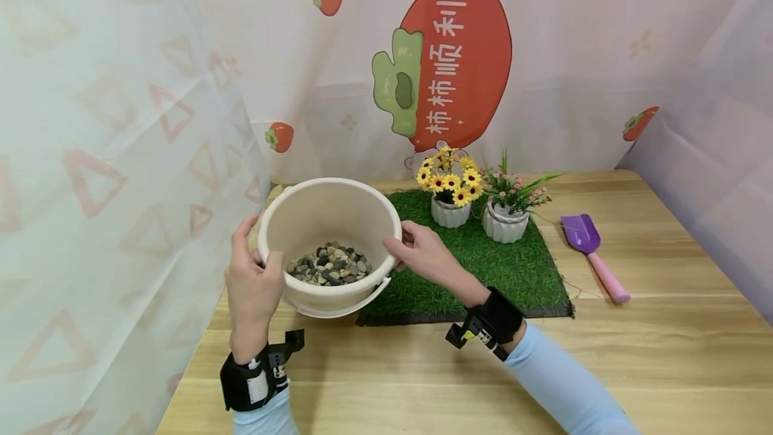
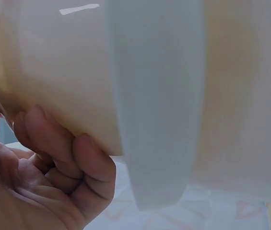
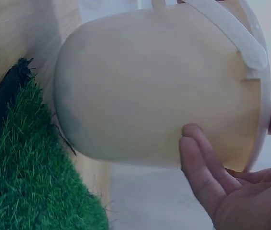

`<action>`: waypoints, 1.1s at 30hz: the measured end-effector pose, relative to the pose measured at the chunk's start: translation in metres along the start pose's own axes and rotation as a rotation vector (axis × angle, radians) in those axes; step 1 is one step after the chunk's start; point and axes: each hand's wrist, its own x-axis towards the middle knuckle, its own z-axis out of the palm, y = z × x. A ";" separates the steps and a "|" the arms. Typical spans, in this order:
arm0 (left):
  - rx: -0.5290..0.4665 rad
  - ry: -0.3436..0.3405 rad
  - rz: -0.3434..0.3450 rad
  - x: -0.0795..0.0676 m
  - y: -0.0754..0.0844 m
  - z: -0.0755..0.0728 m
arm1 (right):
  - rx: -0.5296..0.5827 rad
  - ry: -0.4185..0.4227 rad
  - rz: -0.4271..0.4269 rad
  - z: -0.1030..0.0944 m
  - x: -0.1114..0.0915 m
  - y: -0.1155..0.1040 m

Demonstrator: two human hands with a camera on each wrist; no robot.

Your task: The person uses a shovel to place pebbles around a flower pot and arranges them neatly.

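A cream bucket (image 1: 329, 203) with small grey, tan and white pebbles (image 1: 332, 264) on its bottom is held between both hands, its mouth tilted toward the head camera. My left hand (image 1: 253, 287) grips the rim on the left, thumb over the edge; curled fingers (image 2: 94, 158) lie against the outer wall in the left wrist view. On the opposite side my right hand (image 1: 425, 254) pinches the rim, its fingers (image 3: 200, 167) under the wall. The bucket's handle (image 1: 344, 311) hangs down along the front.
A green turf mat (image 1: 483, 287) lies right of the bucket. On it stand a white pot of yellow flowers (image 1: 449, 210) and a white pot of pink flowers (image 1: 506, 225). A purple shovel with a pink handle (image 1: 594, 257) lies on the wooden table (image 1: 682, 341).
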 end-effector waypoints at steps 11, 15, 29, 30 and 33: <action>-0.083 -0.063 -0.009 0.001 0.003 0.005 | -0.069 -0.016 -0.012 -0.016 -0.026 -0.006; -0.079 -0.100 -0.029 0.000 0.002 0.009 | -0.095 -0.013 -0.025 -0.019 -0.031 -0.007; -0.020 -0.229 -0.081 -0.004 -0.011 0.013 | -0.154 -0.012 -0.028 -0.020 -0.040 0.001; -0.015 -0.240 -0.083 -0.004 -0.012 0.014 | -0.163 -0.008 -0.028 -0.019 -0.040 0.002; -0.005 -0.268 -0.090 -0.002 -0.015 0.016 | -0.195 0.014 -0.031 -0.020 -0.039 0.002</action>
